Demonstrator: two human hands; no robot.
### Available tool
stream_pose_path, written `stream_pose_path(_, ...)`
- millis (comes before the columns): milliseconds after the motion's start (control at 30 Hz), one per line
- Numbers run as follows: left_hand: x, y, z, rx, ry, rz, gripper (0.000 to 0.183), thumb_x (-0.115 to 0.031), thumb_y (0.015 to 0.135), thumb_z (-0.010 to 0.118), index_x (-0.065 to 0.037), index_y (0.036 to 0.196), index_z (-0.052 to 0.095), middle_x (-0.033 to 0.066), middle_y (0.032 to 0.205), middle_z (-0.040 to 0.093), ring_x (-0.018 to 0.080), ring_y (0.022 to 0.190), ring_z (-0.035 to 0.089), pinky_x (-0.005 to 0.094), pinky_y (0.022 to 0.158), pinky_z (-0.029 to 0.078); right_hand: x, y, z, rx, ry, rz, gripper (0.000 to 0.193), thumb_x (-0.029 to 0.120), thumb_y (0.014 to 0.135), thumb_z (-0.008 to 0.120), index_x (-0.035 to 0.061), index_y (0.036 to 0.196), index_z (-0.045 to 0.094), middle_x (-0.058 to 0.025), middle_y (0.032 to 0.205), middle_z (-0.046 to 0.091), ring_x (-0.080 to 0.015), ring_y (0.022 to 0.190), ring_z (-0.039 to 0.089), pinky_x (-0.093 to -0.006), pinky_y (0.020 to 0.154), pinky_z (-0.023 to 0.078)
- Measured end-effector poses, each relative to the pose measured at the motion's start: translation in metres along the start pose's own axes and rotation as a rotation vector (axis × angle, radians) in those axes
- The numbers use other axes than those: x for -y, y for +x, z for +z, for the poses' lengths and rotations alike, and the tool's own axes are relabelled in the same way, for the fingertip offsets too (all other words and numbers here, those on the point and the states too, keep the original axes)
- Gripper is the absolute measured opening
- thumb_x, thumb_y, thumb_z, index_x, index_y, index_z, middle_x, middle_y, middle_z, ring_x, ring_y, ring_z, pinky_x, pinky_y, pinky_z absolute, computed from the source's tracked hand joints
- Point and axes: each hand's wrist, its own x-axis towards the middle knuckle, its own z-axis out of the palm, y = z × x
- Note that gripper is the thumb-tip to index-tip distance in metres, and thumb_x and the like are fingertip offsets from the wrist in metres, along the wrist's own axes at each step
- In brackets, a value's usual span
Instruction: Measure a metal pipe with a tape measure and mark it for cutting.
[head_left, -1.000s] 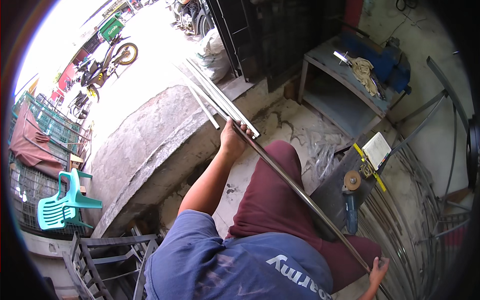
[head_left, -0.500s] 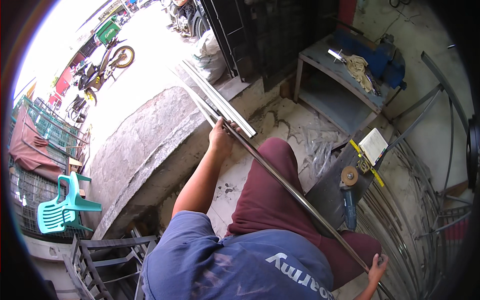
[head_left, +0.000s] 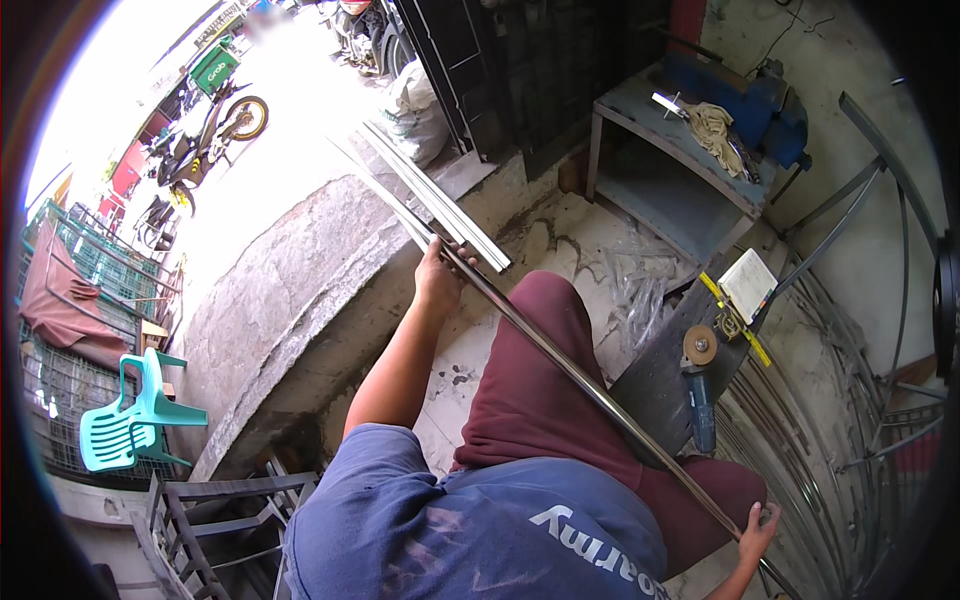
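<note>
A long, shiny metal tube [head_left: 560, 355] runs slantwise across my thighs, from the bright far left down to the lower right. My left hand [head_left: 440, 278] is closed round it beyond my knee, with the fingertips showing on the far side. Low on the right, my right hand [head_left: 757, 532] is loosely curled at the tube beside my other knee; part of its grip is hidden. Near the tube lies an angle grinder [head_left: 702, 405] with a brown disc, on a dark board [head_left: 650, 385] to the right of my thigh.
White metal lengths [head_left: 455, 215] rest across a concrete ledge [head_left: 300, 300]. A yellow tape measure [head_left: 730, 322] and white pad [head_left: 747, 287] lie beyond the grinder. Several long rods [head_left: 790, 440] cover the floor at right. A metal table [head_left: 655, 195] bears a blue vise [head_left: 740, 95]. Left stands a turquoise chair [head_left: 150, 410].
The tube and my left hand have shifted very slightly to the left. My right hand stays at the tube, its fingers a little more raised. The view has moved slightly.
</note>
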Motion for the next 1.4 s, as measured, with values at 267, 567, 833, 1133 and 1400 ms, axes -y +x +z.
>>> stream_pose_path(267,0.0,-0.004,-0.003,-0.014,0.054,-0.002,0.042,-0.047,0.111,0.048,-0.007,0.105,0.059,0.0096,0.087,0.066,0.0273,0.08,0.066,0.0433,0.076,0.056,-0.002,0.002,-0.001,0.001,-0.047,-0.049,0.047,0.041,0.102,0.067,0.0093,0.132,0.049,-0.015,0.127,0.051,-0.0294,0.107,0.057,-0.0444,0.062,0.066)
stream_pose_path(567,-0.002,0.009,-0.022,0.041,0.073,-0.02,0.047,-0.054,0.107,0.052,-0.008,0.105,0.061,0.0083,0.09,0.067,0.0268,0.083,0.068,0.0435,0.081,0.055,0.023,-0.006,-0.001,0.044,0.0,0.01,0.045,0.037,0.101,0.069,0.004,0.127,0.053,-0.015,0.117,0.059,-0.0266,0.104,0.058,-0.0419,0.076,0.059)
stream_pose_path(833,-0.003,-0.001,-0.009,0.043,0.019,-0.011,0.044,-0.049,0.106,0.056,-0.006,0.096,0.059,0.0114,0.086,0.063,0.0297,0.079,0.065,0.0442,0.077,0.056,-0.004,-0.005,-0.004,-0.026,-0.133,-0.138,0.044,0.036,0.101,0.069,0.0049,0.127,0.052,-0.014,0.119,0.056,-0.027,0.104,0.058,-0.0415,0.075,0.062)
stream_pose_path(1133,-0.001,-0.002,-0.008,0.065,0.06,0.005,0.045,-0.051,0.108,0.051,-0.008,0.102,0.06,0.0078,0.086,0.065,0.0257,0.077,0.066,0.0402,0.067,0.055,0.037,-0.019,-0.002,-0.005,-0.026,-0.005,0.042,0.036,0.1,0.07,0.0048,0.123,0.054,-0.0109,0.115,0.056,-0.0258,0.103,0.058,-0.041,0.077,0.061)
stream_pose_path(1400,-0.004,-0.005,-0.012,0.06,0.108,0.027,0.05,-0.06,0.104,0.056,-0.01,0.103,0.059,0.0059,0.088,0.064,0.0263,0.081,0.066,0.0414,0.076,0.055,0.058,-0.027,0.0,0.02,0.037,0.074,0.043,0.036,0.1,0.071,0.0051,0.125,0.055,-0.0123,0.113,0.059,-0.0253,0.1,0.058,-0.0394,0.083,0.054)
